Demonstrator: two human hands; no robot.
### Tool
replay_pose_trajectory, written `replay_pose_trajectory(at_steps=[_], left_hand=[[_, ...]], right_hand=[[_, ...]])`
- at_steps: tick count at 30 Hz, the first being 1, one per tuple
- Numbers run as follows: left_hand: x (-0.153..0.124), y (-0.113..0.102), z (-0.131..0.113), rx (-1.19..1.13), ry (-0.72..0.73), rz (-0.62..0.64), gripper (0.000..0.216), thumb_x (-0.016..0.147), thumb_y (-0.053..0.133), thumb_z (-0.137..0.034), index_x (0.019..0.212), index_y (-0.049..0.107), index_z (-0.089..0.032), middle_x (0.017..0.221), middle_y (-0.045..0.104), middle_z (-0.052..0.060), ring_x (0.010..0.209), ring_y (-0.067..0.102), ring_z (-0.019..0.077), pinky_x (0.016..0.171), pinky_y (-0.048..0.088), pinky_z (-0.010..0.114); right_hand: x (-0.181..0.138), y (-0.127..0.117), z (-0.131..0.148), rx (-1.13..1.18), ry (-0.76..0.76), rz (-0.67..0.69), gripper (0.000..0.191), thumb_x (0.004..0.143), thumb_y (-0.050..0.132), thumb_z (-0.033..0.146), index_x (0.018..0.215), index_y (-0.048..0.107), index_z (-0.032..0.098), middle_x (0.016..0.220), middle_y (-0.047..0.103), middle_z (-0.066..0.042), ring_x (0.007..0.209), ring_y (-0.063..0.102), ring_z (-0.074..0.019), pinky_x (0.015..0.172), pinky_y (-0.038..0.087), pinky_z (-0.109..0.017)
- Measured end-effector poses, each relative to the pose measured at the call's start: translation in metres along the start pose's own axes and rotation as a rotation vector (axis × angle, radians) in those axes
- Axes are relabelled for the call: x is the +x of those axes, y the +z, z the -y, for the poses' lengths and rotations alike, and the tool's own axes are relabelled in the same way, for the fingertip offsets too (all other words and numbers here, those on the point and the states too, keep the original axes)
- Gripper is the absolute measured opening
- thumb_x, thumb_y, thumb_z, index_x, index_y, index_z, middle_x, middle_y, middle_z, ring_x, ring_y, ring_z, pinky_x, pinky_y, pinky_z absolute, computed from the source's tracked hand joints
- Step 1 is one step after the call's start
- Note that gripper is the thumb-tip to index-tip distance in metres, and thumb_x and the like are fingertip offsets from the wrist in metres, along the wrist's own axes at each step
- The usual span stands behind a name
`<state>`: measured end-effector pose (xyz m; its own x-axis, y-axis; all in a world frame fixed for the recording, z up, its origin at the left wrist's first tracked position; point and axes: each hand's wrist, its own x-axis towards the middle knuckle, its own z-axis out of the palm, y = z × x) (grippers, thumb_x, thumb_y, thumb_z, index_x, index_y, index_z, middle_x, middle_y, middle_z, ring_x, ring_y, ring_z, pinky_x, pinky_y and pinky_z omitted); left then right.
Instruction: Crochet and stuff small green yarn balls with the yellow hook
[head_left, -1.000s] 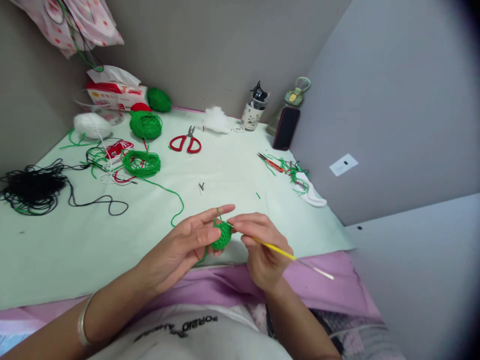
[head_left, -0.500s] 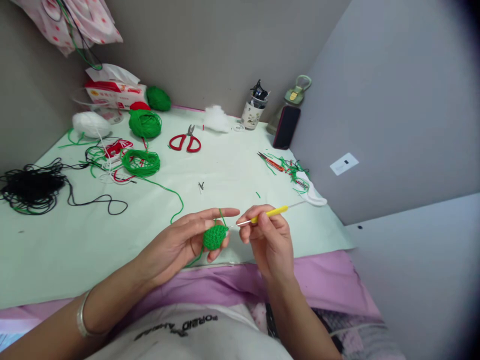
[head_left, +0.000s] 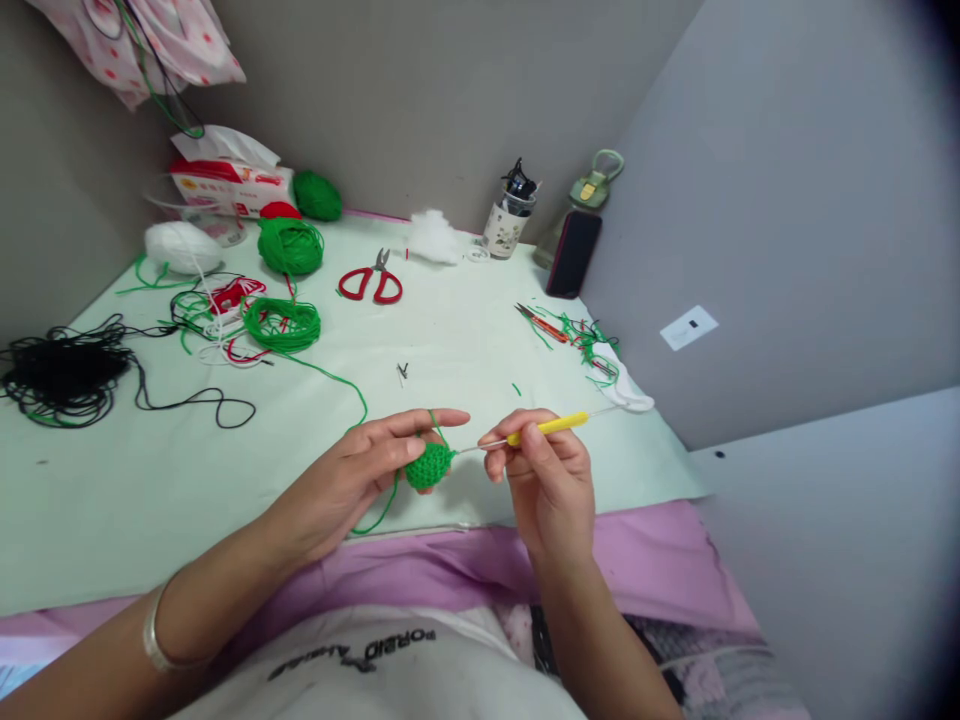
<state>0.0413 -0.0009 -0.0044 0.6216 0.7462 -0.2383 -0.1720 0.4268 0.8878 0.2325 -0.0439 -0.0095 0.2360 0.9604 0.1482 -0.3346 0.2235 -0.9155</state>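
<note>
Green crocheted piece (head_left: 428, 467), small and rounded, held above the near edge of the counter (head_left: 150, 480); left hand (head_left: 375, 465), fingers grasping it, index finger extended with a loop of green yarn (head_left: 337, 378) over it; crochet hook (head_left: 547, 428), yellow handle, metal tip at the piece's right edge; right hand (head_left: 544, 470), fingers pinching the handle.

Just beyond the hands: a green snippet (head_left: 516, 389); dark bits (head_left: 403, 374), too small to identify.

Left side: coil of green yarn (head_left: 292, 341), the strand running from it to the left hand; tangled black yarn (head_left: 67, 370); white yarn ball (head_left: 182, 246); two green yarn balls (head_left: 289, 246), one behind the other.

Centre and right: red-handled scissors (head_left: 380, 268), blades pointing away; white fibre stuffing (head_left: 433, 238); orange-handled snips (head_left: 551, 328), near green thread ends (head_left: 585, 338) and a white cloth (head_left: 634, 400); smartphone (head_left: 574, 257), propped upright, partly blocking a green-lidded bottle (head_left: 589, 190).

Containers: floral-wrapped cup (head_left: 503, 230), dark slender items standing in it; tissue pack (head_left: 232, 190), a tissue drawn up through its top; clear plastic tub (head_left: 229, 233), behind the white ball, contents unclear; bottle contents likewise unclear.
</note>
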Motion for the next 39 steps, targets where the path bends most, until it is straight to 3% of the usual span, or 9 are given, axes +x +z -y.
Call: replay_pose_trajectory(at_steps=[5,9,12,17,21,29,34,39], left_hand=[[-0.001,0.000,0.003,0.060,0.032,0.026,0.040,0.092,0.070,-0.041,0.131,0.073,-0.031,0.105,0.071,0.003,0.097,0.061,0.0198,0.092,0.043,0.033],[-0.001,0.004,0.003,0.112,0.067,0.026,0.054,0.085,0.081,-0.032,0.137,0.068,-0.033,0.116,0.070,0.004,0.108,0.063,0.0231,0.099,0.046,0.038],[0.000,0.008,0.001,0.169,0.097,-0.033,0.062,0.078,0.086,-0.031,0.137,0.068,-0.031,0.113,0.071,0.005,0.111,0.062,0.0250,0.101,0.046,0.041],[-0.002,0.012,-0.005,0.267,0.129,-0.127,0.058,0.072,0.088,-0.030,0.129,0.073,-0.029,0.098,0.064,0.002,0.108,0.060,0.0253,0.104,0.045,0.044],[-0.003,0.012,-0.007,0.322,0.138,-0.127,0.057,0.077,0.084,-0.026,0.132,0.071,-0.031,0.097,0.056,0.000,0.103,0.059,0.0207,0.100,0.047,0.038],[-0.004,0.012,-0.010,0.463,0.136,-0.092,0.051,0.082,0.078,-0.028,0.132,0.070,-0.034,0.099,0.055,-0.001,0.095,0.058,0.0182,0.089,0.047,0.035],[-0.005,0.013,-0.012,0.546,0.181,-0.108,0.048,0.080,0.077,-0.026,0.127,0.073,-0.031,0.094,0.055,-0.001,0.088,0.056,0.0172,0.086,0.048,0.035],[-0.002,0.010,-0.007,0.604,0.237,-0.152,0.049,0.079,0.073,-0.022,0.127,0.073,-0.030,0.092,0.055,-0.001,0.087,0.056,0.0167,0.084,0.049,0.034]], right_hand=[[-0.002,-0.001,-0.002,0.043,0.002,0.066,0.018,0.093,0.072,0.038,0.084,0.078,0.023,0.075,0.075,-0.002,0.054,0.062,-0.0115,0.053,0.050,-0.025],[-0.006,0.002,-0.007,-0.137,-0.153,0.154,0.017,0.097,0.067,0.038,0.092,0.079,0.027,0.091,0.079,-0.005,0.078,0.069,-0.0180,0.062,0.054,-0.030],[-0.008,0.003,-0.010,-0.282,-0.269,0.178,0.016,0.098,0.065,0.035,0.098,0.080,0.029,0.097,0.079,-0.006,0.091,0.070,-0.0217,0.071,0.055,-0.036],[-0.004,0.003,-0.013,-0.131,-0.158,0.183,0.020,0.101,0.061,0.040,0.095,0.075,0.027,0.094,0.079,-0.005,0.078,0.067,-0.0177,0.067,0.054,-0.032],[0.000,0.001,-0.014,-0.050,-0.074,0.173,0.023,0.100,0.061,0.043,0.091,0.070,0.024,0.086,0.076,-0.004,0.073,0.065,-0.0161,0.066,0.054,-0.030],[0.003,-0.005,-0.009,-0.076,-0.109,0.299,0.022,0.103,0.057,0.040,0.095,0.069,0.023,0.084,0.075,-0.004,0.078,0.068,-0.0176,0.071,0.055,-0.033],[0.004,-0.007,-0.005,-0.156,-0.183,0.363,0.021,0.105,0.053,0.034,0.099,0.071,0.024,0.091,0.077,-0.004,0.083,0.070,-0.0172,0.073,0.056,-0.033],[0.003,-0.010,0.004,-0.440,-0.364,0.438,0.020,0.105,0.052,0.026,0.100,0.071,0.021,0.095,0.077,-0.007,0.092,0.072,-0.0185,0.082,0.058,-0.036]])
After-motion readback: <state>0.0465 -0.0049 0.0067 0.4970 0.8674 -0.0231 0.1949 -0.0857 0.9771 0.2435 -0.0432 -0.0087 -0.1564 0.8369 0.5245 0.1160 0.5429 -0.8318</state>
